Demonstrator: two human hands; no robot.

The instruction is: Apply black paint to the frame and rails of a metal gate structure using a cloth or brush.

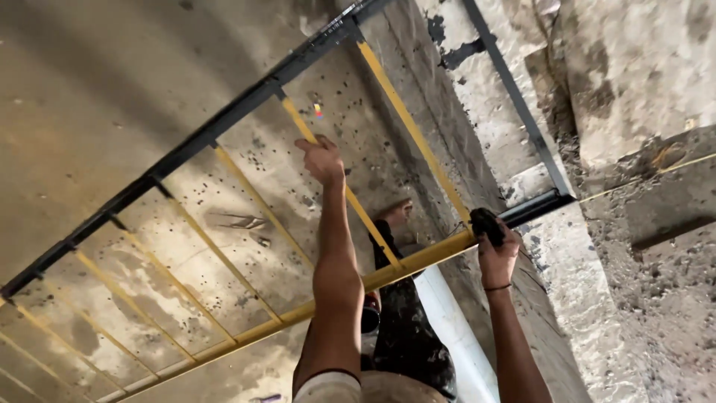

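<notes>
A metal railing with yellow bars (253, 195) and a black top rail (216, 127) slants across the view. My left hand (322, 158) grips one yellow upright bar (298, 123) near its upper end. My right hand (498, 252) presses a black paint-soaked rag or brush (486, 222) against the lower rail, right where the yellow rail (418, 257) meets its black-painted stretch (537, 207). My dark paint-spattered trousers (406, 328) and a bare foot (395, 213) show below the rail.
Stained concrete floor (112, 82) with dark paint spots lies behind the bars. Rough concrete steps and wall (641, 246) rise on the right. A white pipe-like strip (455, 328) runs beside my leg. A second black rail (511, 89) slants at the upper right.
</notes>
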